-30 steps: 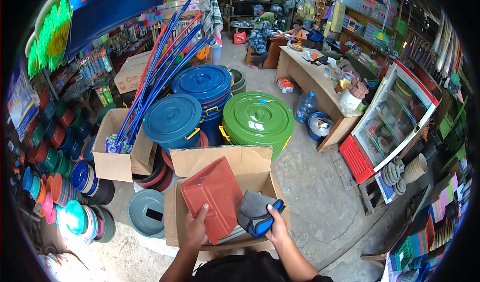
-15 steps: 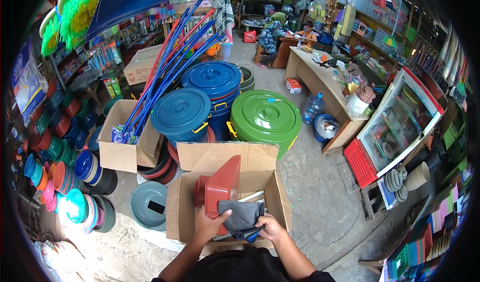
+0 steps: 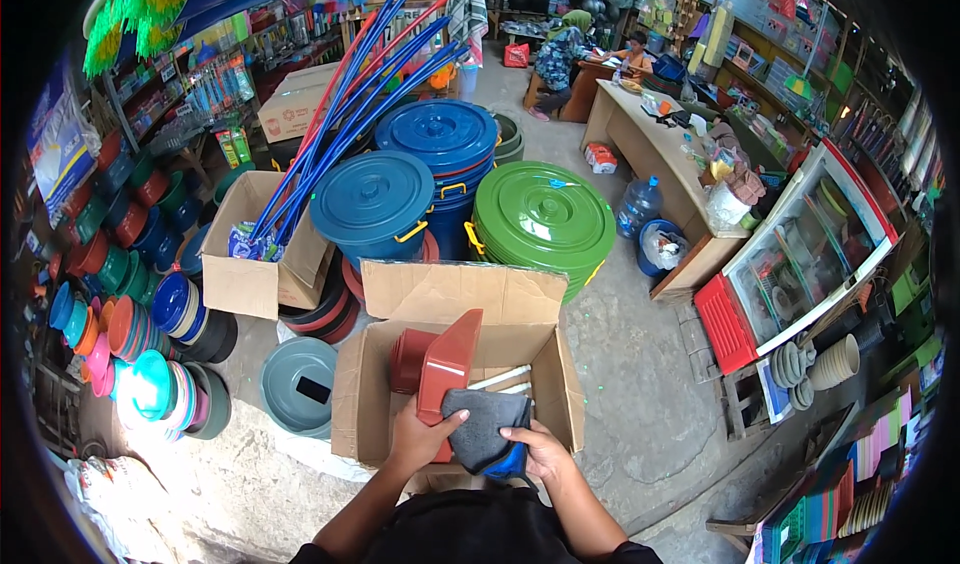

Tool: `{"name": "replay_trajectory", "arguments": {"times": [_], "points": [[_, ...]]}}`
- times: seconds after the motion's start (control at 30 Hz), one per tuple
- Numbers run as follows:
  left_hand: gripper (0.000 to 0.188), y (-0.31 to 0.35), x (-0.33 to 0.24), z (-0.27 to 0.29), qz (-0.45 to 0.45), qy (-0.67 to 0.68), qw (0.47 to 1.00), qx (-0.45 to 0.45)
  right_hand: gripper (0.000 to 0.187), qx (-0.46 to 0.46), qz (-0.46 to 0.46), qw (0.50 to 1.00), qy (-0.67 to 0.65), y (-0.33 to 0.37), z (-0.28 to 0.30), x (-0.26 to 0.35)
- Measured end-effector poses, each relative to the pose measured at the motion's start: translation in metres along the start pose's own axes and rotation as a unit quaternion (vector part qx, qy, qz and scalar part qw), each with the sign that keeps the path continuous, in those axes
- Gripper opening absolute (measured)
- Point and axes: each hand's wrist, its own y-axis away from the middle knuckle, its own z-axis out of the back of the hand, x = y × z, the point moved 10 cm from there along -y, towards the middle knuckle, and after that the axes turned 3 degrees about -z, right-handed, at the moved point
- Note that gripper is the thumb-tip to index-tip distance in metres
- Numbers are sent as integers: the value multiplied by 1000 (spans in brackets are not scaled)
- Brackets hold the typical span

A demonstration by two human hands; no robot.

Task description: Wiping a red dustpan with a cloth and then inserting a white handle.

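My left hand (image 3: 420,439) grips the lower end of a red-brown plastic dustpan (image 3: 448,364), held edge-on over an open cardboard box (image 3: 400,289). My right hand (image 3: 540,452) presses a grey cloth with a blue edge (image 3: 485,426) against the dustpan's lower part. More red-brown plastic pieces (image 3: 410,356) stand inside the box, and pale sticks (image 3: 500,377) lie across its bottom.
Behind the box stand two blue lidded bins (image 3: 372,199) and a green one (image 3: 543,219). A second box (image 3: 250,264) at left holds blue and red handles. Stacked plastic bowls (image 3: 140,364) line the left. A counter (image 3: 650,139) and glass case (image 3: 810,254) sit right; people sit far back.
The dustpan has turned from flat-on to edge-on and dropped lower over the box. My right hand brought the cloth from beside it onto its lower part, close to my left hand.
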Motion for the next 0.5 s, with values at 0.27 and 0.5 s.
{"name": "replay_trajectory", "arguments": {"times": [0.27,0.5], "points": [[47,-1,-38,13,-64,-128,990,-5,65,79,36,996,-34,-10,10,-9],[43,-10,-80,34,-133,-147,979,-54,100,69,110,905,406,20,-68,33]]}}
